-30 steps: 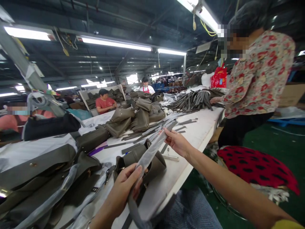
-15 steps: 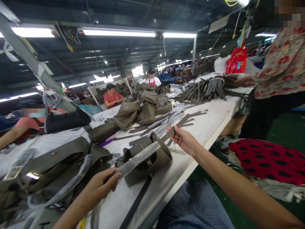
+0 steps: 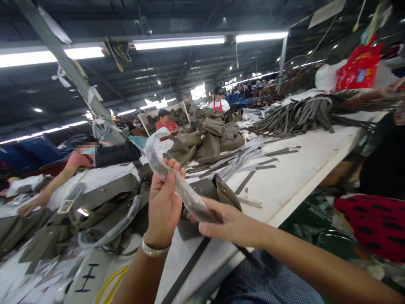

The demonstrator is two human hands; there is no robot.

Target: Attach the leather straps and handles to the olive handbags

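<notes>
A strap wrapped in clear plastic (image 3: pixel 186 192) runs between my two hands, with its upper end curling over on the left. My left hand (image 3: pixel 166 198) is raised with its fingers closed around the strap's middle. My right hand (image 3: pixel 224 221) grips the lower end, and a dark tail hangs below it. Behind and under my hands lies an olive-grey handbag (image 3: pixel 226 192) on the white table (image 3: pixel 294 175), partly hidden by them. A dark strap (image 3: pixel 186 270) stretches from the bag toward the table's near edge.
More olive-grey bags (image 3: pixel 107 194) lie at left, one with a plastic-wrapped strap. A bag pile (image 3: pixel 211 139) and loose strips (image 3: pixel 265 162) cover the table's middle; a strip bundle (image 3: pixel 303 114) sits farther right. A co-worker's arm (image 3: pixel 53 190) reaches in at left. A red spotted cushion (image 3: pixel 373 223) is at right.
My left hand has risen and now grips the strap's middle. My right hand has come down and left to the strap's lower end. The view has shifted left.
</notes>
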